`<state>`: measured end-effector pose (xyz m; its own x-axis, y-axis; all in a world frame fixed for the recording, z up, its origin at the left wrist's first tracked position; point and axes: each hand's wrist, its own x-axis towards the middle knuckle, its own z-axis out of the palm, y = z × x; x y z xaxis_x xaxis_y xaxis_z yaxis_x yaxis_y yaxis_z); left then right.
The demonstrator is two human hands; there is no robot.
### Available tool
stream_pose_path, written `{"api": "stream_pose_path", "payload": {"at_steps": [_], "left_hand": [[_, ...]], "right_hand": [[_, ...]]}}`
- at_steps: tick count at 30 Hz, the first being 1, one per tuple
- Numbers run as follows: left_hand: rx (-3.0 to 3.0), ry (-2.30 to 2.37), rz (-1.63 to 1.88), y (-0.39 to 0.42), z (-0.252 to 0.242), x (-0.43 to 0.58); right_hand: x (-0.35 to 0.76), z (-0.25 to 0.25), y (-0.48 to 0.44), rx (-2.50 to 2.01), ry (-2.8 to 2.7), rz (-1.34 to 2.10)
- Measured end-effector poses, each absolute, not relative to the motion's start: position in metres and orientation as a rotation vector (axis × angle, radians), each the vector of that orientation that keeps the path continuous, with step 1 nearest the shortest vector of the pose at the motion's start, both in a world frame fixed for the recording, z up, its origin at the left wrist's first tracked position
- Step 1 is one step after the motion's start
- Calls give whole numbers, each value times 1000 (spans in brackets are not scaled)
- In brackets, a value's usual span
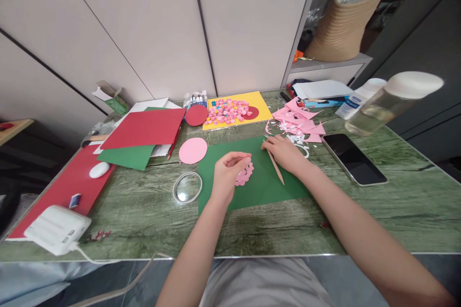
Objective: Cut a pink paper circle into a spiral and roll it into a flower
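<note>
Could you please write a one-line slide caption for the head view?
Left hand holds a pink scalloped paper cutout over green paper; right hand holds a wooden stick.

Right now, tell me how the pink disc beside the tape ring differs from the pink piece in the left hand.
The pink disc is a smooth circle; the pink piece is scalloped. The disc lies free on the table; the piece is pinched by the left hand over the green sheet, beside the stick in the right hand. Both are pale pink paper.
</note>
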<state>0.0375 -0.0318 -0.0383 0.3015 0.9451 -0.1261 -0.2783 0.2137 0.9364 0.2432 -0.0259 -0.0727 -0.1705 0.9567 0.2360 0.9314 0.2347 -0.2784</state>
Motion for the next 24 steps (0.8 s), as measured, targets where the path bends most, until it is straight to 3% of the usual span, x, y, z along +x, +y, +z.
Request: {"api": "stream_pose_path", "payload": {"at_steps": [6,13,24], "left_hand": [[959,853,1004,-32,-37,37],[953,857,1021,-31,-40,38],[960,837,1034,-31,-42,40]], "right_hand": [[216,-51,-38,-1630,-2056,156],[185,-38,-51,-1280,-1522,686],[186,-39,-50,-1307,-1536,603]]}}
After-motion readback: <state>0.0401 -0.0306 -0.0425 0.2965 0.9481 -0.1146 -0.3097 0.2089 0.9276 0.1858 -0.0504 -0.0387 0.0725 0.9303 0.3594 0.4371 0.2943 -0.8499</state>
